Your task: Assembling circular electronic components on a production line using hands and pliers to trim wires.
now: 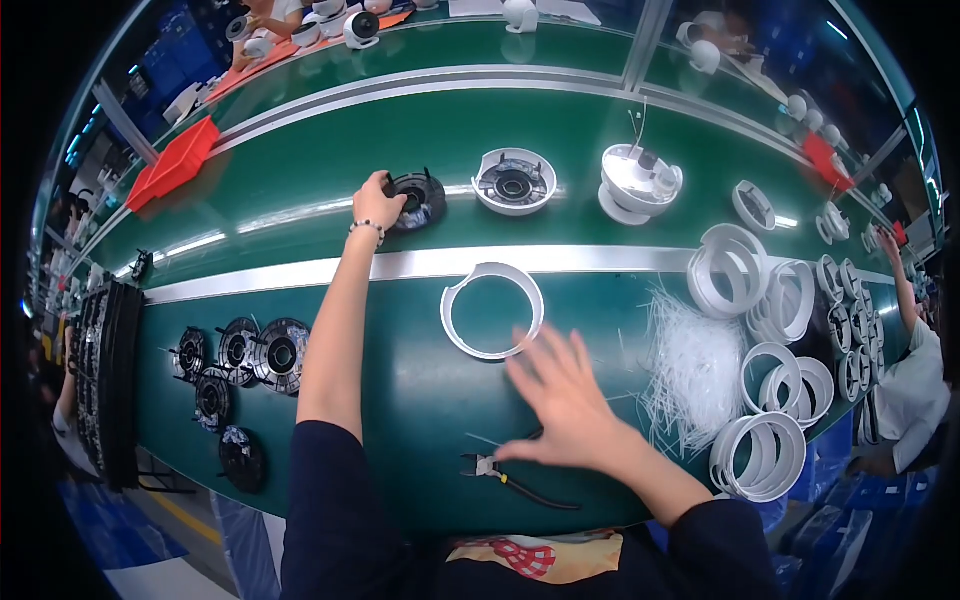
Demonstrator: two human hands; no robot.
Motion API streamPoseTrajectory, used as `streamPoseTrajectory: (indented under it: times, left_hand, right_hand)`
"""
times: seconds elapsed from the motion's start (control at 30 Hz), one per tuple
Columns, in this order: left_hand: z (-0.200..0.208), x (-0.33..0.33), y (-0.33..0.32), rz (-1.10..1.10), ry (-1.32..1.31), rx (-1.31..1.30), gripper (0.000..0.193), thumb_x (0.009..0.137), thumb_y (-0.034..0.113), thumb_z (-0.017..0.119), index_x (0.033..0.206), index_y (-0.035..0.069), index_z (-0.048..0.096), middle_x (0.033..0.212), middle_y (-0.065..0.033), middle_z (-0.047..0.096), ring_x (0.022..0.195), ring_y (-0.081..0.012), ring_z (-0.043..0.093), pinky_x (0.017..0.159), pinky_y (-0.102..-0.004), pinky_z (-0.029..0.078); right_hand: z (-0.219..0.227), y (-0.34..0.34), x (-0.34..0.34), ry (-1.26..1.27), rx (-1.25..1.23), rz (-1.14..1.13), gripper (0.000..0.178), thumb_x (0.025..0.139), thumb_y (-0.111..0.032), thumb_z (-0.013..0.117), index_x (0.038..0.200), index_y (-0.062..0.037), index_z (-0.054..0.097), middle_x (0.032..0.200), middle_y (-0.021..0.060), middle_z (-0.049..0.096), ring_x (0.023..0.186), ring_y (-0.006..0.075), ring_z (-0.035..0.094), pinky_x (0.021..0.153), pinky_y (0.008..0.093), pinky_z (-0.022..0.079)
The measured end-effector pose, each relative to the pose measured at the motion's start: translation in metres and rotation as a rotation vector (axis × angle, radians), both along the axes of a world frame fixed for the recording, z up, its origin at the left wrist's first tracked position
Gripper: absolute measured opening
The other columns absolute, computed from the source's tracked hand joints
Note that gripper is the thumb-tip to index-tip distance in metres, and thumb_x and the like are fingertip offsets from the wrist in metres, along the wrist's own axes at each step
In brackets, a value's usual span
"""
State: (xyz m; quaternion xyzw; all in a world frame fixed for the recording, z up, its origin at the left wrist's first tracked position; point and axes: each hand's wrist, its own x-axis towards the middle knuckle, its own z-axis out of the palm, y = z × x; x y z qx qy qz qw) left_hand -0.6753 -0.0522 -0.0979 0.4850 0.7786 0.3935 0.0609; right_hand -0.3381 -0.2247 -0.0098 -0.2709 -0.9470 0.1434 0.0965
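Observation:
My left hand reaches to the far strip of the bench, its fingers closed on the rim of a black round plastic base. My right hand is a little blurred, fingers spread and holding nothing. Its fingertips are close to the lower right edge of a white plastic ring with a notch in its rim; I cannot tell whether they touch. Under that palm lie diagonal cutters, their dark handles partly hidden by the thumb. To the right of the black base sits a white round shell with a black base inside.
Several black bases lie at left beside a black rack. White cable ties pile at right, near stacked white rings. A white dome housing stands farther back. A metal strip crosses the bench. Other people work around it.

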Motion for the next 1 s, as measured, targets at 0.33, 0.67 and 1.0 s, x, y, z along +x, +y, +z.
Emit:
streamPoseTrajectory:
  times: [0.33,0.67,1.0]
  left_hand:
    - [0.006,0.048,-0.051,-0.172,-0.756,0.527,0.029,0.071,-0.001,0.061,0.099,-0.005,0.054,0.088,-0.0081,0.06,0.076,-0.0132,0.058,0.069,-0.0242,0.047]
    - [0.029,0.119,-0.081,-0.348,-1.337,0.766,0.029,0.079,-0.006,0.051,0.105,0.001,0.043,0.101,-0.0092,0.054,0.089,-0.016,0.054,0.079,-0.0285,0.045]
    - [0.042,0.108,-0.102,-1.156,-1.835,0.358,0.059,0.076,0.029,0.05,0.127,0.006,0.032,0.126,-0.015,0.039,0.117,-0.0314,0.036,0.096,-0.0512,0.028]
  right_hand:
    - [-0.022,0.089,-0.061,0.005,-0.058,-0.14,0.119,0.046,-0.04,0.078,0.13,0.0084,0.009,0.126,0.0247,0.028,0.115,0.0385,0.029,0.095,0.0505,0.025]
    - [-0.018,0.117,-0.099,1.237,-0.608,-0.446,0.109,0.056,-0.024,0.079,0.128,0.0123,0.006,0.127,0.0217,0.031,0.113,0.0255,0.038,0.093,0.0325,0.034]
    - [-0.028,0.115,-0.094,1.277,-0.485,-0.183,0.106,0.056,-0.016,0.078,0.131,0.0069,0.005,0.131,0.0242,0.023,0.119,0.0261,0.033,0.096,0.0315,0.032]
